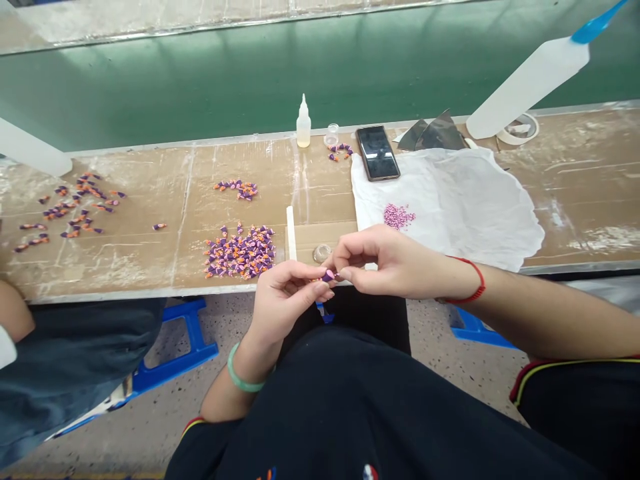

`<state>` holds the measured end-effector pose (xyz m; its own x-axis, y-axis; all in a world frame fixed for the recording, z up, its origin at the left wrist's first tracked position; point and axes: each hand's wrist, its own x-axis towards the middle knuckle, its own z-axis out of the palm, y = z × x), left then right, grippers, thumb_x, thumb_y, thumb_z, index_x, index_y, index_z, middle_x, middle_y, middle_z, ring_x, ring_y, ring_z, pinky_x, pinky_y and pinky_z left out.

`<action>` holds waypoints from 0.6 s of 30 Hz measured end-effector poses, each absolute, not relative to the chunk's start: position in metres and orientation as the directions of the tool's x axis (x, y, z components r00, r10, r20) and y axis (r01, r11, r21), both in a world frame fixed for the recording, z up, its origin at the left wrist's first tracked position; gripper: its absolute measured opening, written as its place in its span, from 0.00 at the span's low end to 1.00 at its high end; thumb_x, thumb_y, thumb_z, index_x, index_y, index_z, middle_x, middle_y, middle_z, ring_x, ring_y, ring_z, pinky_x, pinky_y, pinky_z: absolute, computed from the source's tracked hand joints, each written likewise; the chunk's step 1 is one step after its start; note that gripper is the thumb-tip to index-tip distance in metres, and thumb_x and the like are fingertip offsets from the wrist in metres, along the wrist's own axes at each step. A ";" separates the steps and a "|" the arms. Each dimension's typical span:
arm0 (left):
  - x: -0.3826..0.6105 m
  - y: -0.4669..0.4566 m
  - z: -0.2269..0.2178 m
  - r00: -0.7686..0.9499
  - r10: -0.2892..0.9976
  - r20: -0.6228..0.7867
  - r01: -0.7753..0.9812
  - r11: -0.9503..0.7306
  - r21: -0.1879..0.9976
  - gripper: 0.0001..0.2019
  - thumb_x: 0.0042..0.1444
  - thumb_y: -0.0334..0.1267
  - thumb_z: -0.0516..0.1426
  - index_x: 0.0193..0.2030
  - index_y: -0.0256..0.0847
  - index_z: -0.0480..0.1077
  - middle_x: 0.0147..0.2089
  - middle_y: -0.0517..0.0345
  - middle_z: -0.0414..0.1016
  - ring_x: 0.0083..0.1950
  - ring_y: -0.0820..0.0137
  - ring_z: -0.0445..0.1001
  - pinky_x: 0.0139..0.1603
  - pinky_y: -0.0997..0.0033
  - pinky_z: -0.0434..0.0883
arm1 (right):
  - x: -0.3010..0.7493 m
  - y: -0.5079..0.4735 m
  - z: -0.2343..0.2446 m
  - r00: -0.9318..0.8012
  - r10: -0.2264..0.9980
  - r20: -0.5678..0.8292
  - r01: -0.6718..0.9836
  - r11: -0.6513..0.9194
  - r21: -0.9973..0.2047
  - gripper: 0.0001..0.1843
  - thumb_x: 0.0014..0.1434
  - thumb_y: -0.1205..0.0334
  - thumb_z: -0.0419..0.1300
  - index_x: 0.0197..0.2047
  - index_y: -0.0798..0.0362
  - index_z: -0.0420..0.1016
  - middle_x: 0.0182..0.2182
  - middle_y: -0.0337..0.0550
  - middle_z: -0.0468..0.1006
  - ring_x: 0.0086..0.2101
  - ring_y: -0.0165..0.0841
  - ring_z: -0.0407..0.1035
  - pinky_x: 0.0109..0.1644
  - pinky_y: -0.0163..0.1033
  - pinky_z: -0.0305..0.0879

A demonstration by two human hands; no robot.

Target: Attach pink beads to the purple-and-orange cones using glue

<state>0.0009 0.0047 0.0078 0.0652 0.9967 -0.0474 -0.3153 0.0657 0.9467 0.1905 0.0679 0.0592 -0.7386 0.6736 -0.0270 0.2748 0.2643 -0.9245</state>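
Note:
My left hand (289, 293) pinches a small purple, pink and orange figurine (328, 275) between thumb and fingertips, just past the table's front edge. Closed in a pinch, my right hand (383, 261) meets the figurine's right end; whatever is between its fingertips is too small to make out. A dense pile of similar figurines (240, 253) lies left of my hands. Behind them sits a small round clear dish (322, 253) on a cardboard piece (327, 233), beside a white strip (291, 233). Tiny pink beads (399, 216) are heaped on a white cloth (465, 207).
A dropper bottle (303, 123), a phone (379, 153) and a tape roll (520, 129) stand along the back. Large white bottles (530, 87) rise at both sides. More figurines (80, 207) are scattered left, near another person's arm (14, 310). Blue stools (187, 340) are below.

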 end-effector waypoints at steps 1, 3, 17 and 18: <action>0.002 0.005 0.008 0.069 0.997 -0.038 -0.319 0.058 0.946 0.11 0.46 0.43 0.73 0.32 0.41 0.79 0.29 0.57 0.83 0.24 0.72 0.80 0.27 0.76 0.80 | 0.191 0.068 0.059 -0.738 0.675 -0.021 0.277 0.274 -0.921 0.05 0.56 0.67 0.56 0.29 0.53 0.69 0.24 0.36 0.76 0.25 0.26 0.67 0.28 0.31 0.62; 0.003 0.004 0.009 0.070 0.997 -0.019 -0.324 0.040 0.945 0.10 0.47 0.41 0.72 0.32 0.40 0.80 0.29 0.58 0.83 0.24 0.72 0.80 0.27 0.77 0.80 | 0.192 0.067 0.060 -0.741 0.672 -0.016 0.283 0.290 -0.914 0.04 0.56 0.67 0.56 0.29 0.53 0.69 0.24 0.37 0.76 0.25 0.26 0.67 0.28 0.31 0.62; 0.007 0.002 0.012 0.065 0.997 0.032 -0.391 -0.004 0.920 0.05 0.49 0.34 0.71 0.33 0.43 0.82 0.30 0.60 0.84 0.26 0.73 0.82 0.29 0.80 0.80 | 0.193 0.062 0.065 -0.754 0.657 0.011 0.291 0.350 -0.890 0.05 0.58 0.65 0.58 0.31 0.55 0.72 0.28 0.39 0.81 0.28 0.27 0.72 0.32 0.30 0.67; 0.007 0.002 0.012 0.063 0.998 0.027 -0.391 -0.001 0.920 0.05 0.49 0.34 0.71 0.33 0.44 0.82 0.30 0.60 0.84 0.26 0.73 0.82 0.29 0.80 0.81 | 0.192 0.062 0.066 -0.754 0.657 0.007 0.298 0.351 -0.888 0.06 0.59 0.65 0.57 0.31 0.55 0.73 0.28 0.40 0.81 0.28 0.27 0.72 0.32 0.30 0.67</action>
<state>0.0073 0.0019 0.0115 0.0629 0.9976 0.0273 -0.3913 -0.0005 0.9203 0.1922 0.0621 0.0655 -0.7541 0.6567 0.0069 0.2978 0.3513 -0.8876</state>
